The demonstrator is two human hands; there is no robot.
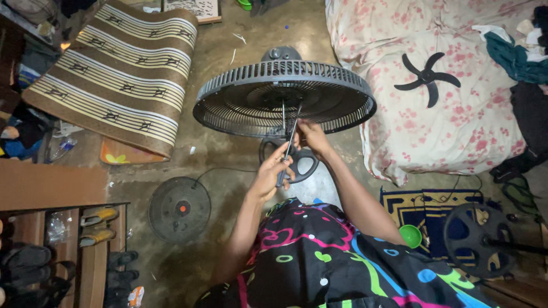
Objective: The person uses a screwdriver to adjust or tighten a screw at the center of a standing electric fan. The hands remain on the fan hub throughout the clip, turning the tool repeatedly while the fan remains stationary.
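Centre of view: a dark plastic fan guard point(283, 97), round, slatted, tilted face-up above the concrete floor, with the motor housing point(281, 54) peeking out behind its far rim.

Just below the guard's near rim: left hand point(272, 173), fingers wrapped tight around the handle of a screwdriver point(290, 145), with the thin shaft running up into the guard's hub. Right beside it, right hand point(310, 136), fingers bunched narrow at the shaft where it meets the guard. Cannot tell whether pinching the shaft or pressing the grille.

Likely light for its span, but springy: thin ribs prone to flex and snap under a hard squeeze. Best taken by the thick outer rim or the solid hub, not by single slats. Probably top-heavy and apt to swing on its stand. Screwdriver stiff, slim, easy to slip off a screw head.

Under the guard, close to both hands: a dark ring-shaped part point(302, 162). Down-left of the guard: a round base disc point(180, 210) flat on the floor, with a thin cable point(220, 170) leading away from it.

Right of the guard, nearly touching its rim: flowered bedding point(456, 125) with a loose black fan blade point(427, 77) on top. Tight on that side. Left of the guard: a striped rolled mat point(123, 74), well apart, with bare floor between, the widest room for swinging or setting down. Far down-left: a shoe rack point(97, 239). Down-right: a green funnel point(410, 235) and a second round grille point(474, 239).
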